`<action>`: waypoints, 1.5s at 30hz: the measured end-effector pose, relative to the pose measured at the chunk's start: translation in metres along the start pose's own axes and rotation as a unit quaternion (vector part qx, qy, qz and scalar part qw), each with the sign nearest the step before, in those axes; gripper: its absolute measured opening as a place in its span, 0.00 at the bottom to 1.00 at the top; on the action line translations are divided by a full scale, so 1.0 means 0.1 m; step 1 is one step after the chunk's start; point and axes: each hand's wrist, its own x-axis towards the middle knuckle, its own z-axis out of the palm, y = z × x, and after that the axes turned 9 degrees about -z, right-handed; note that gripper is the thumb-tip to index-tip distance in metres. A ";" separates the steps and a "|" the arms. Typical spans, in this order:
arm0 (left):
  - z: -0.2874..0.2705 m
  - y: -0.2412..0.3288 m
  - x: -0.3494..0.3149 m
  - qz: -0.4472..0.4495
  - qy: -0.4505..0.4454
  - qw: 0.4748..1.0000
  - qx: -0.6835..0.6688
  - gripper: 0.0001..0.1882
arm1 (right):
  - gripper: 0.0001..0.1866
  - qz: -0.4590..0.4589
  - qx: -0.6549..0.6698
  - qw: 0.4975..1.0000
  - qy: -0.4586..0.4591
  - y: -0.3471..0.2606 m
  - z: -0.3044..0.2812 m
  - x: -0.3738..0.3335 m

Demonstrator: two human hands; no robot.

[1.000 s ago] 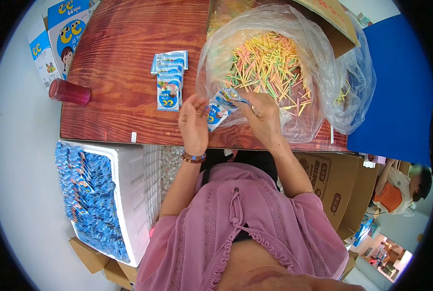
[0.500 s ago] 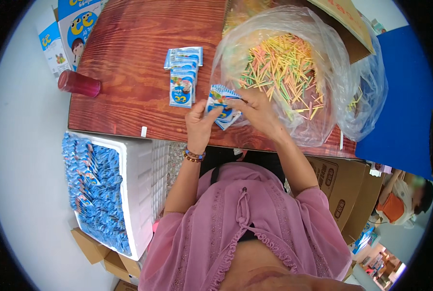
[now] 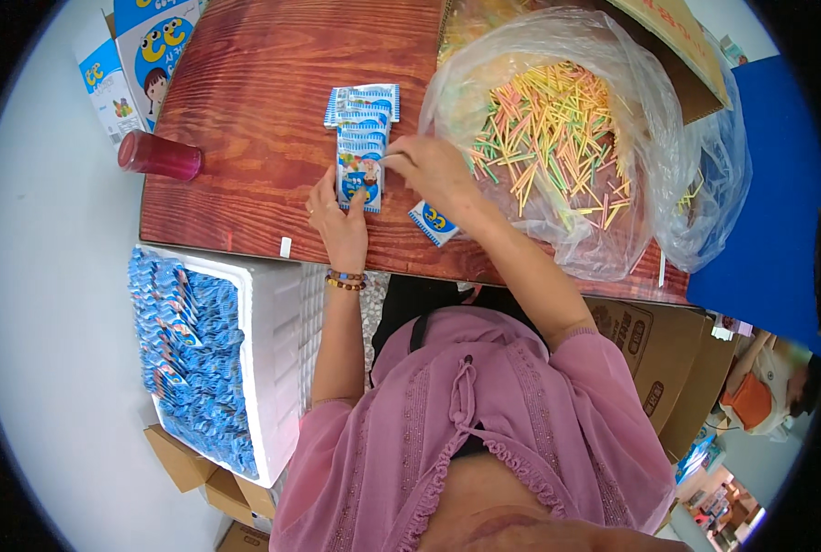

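Note:
A column of overlapping blue-and-white snack packets (image 3: 363, 118) lies on the reddish wooden table. My left hand (image 3: 339, 225) holds the nearest packet (image 3: 360, 173) at the column's near end, thumb on its printed front and fingers along its left side. At that packet's upper right edge, the fingers of my right hand (image 3: 433, 175) are pinched together; the grip itself is partly hidden. Another blue-and-white packet (image 3: 432, 224) lies alone on the table, just left of my right wrist. To the right, a clear plastic bag (image 3: 443, 97) contains many thin pink, yellow and green sticks (image 3: 549, 124).
A jar of red liquid (image 3: 160, 155) lies toward the table's left edge, near printed cartons (image 3: 153, 55). Below left, a white foam box (image 3: 277, 359) is full of blue packets (image 3: 203, 359). Cardboard boxes (image 3: 654, 359) stand below right. Another person (image 3: 765, 382) is at far right.
Both hands have moved left with a packet from beside the bag to the column's near end. The lone packet by my right wrist now shows on the table. The view has shifted slightly.

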 end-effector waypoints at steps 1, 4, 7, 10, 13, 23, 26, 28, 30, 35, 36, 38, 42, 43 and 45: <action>0.00 0.00 -0.01 -0.002 -0.005 1.000 -0.003 0.29 | 0.14 -0.019 0.026 0.998 0.047 -0.04 -0.14 -0.10; -0.02 -0.01 0.00 -0.010 -0.013 0.999 -0.032 0.29 | 0.12 0.072 -0.093 0.993 0.024 0.11 -0.51 -0.43; -0.01 0.00 0.00 0.011 0.037 0.994 -0.106 0.30 | 0.10 0.060 -0.211 0.976 0.014 0.24 -0.55 -0.64; 0.01 0.11 -0.09 0.023 0.071 0.992 -0.099 0.28 | 0.11 0.044 -0.225 0.973 0.008 0.33 -0.51 -0.70; -0.01 0.22 -0.25 0.058 0.070 0.995 -0.035 0.24 | 0.11 0.082 -0.186 0.978 -0.040 0.35 -0.56 -0.69; 0.31 0.47 -0.48 0.086 -0.083 0.986 0.114 0.21 | 0.06 -0.077 -0.210 0.974 0.024 0.45 -0.64 -0.84; 0.34 0.50 -0.46 0.077 -0.081 0.989 0.101 0.20 | 0.06 -0.087 -0.172 0.980 0.058 0.48 -0.66 -0.87; 0.36 0.53 -0.45 0.080 -0.069 0.991 0.087 0.18 | 0.07 -0.118 -0.136 0.981 0.074 0.53 -0.69 -0.89; 0.38 0.55 -0.45 0.071 -0.092 0.989 0.095 0.14 | 0.07 -0.116 -0.128 0.980 0.094 0.64 -0.65 -0.93; 0.35 0.51 -0.42 0.151 -0.100 0.980 0.078 0.09 | 0.07 -0.042 -0.147 0.987 0.039 0.46 -0.74 -0.91; 0.34 0.50 -0.41 0.196 -0.083 0.974 0.079 0.08 | 0.07 -0.080 -0.164 0.982 0.041 0.48 -0.75 -0.89; 0.31 0.50 -0.39 0.205 -0.087 0.971 0.086 0.08 | 0.06 -0.117 -0.180 0.976 0.047 0.52 -0.78 -0.85; 0.26 0.67 -0.39 0.210 -0.064 0.975 0.025 0.08 | 0.06 -0.187 -0.172 0.957 0.139 0.57 -0.84 -0.83; 0.26 0.73 -0.40 0.210 -0.064 0.975 0.026 0.08 | 0.06 -0.198 -0.134 0.958 0.157 0.56 -0.84 -0.83; 0.28 0.82 -0.43 -0.016 -0.167 0.946 -0.279 0.07 | 0.06 -0.087 0.033 0.991 0.101 0.50 -0.90 -0.85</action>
